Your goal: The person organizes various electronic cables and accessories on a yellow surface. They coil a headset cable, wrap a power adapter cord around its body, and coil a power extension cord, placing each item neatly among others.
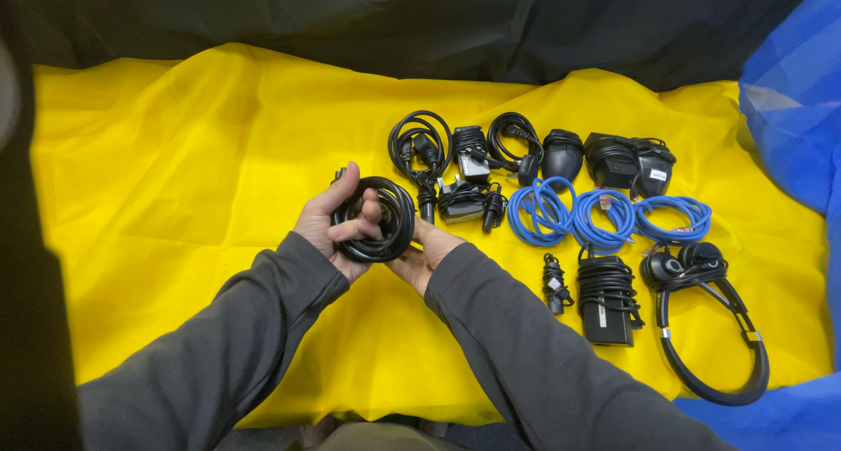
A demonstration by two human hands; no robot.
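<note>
Both hands hold a coiled black cable (pixel 388 216) above a yellow cloth (pixel 175 197). My left hand (pixel 328 223) wraps the coil's left side, with fingers curled through its middle. My right hand (pixel 429 251) supports the coil from below and to the right. Just beyond the coil lie more black coiled cables (pixel 420 144) and a small black charger (pixel 462 199).
To the right lie three blue coiled cables (pixel 604 214), a black mouse (pixel 561 153), a black power adapter (pixel 604 298), a small bundled black cable (pixel 554 285) and a black headset (pixel 701 320). Blue fabric (pixel 793 101) borders the right side and dark fabric the back.
</note>
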